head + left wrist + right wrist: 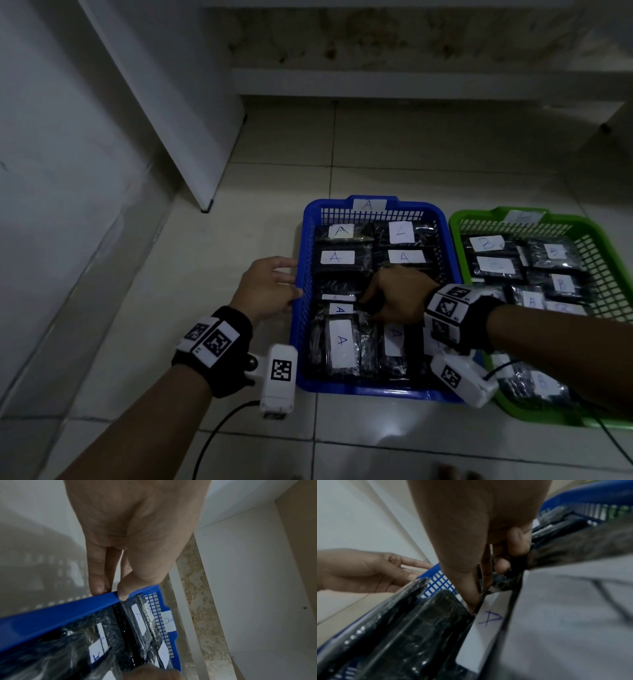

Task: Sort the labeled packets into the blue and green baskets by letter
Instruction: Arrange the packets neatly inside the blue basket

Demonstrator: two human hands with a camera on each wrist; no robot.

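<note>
A pale tiled floor (281, 178) lies in dim light, with a white wall (51, 137) at left, a white panel (178, 102) beside it and a stained back wall (376, 37) beyond.

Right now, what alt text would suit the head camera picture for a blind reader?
A right hand reaches into a blue basket of black packets labeled A and pinches one, while the left hand holds its rim. A green basket of B packets sits beside it on a tiled floor.
</note>
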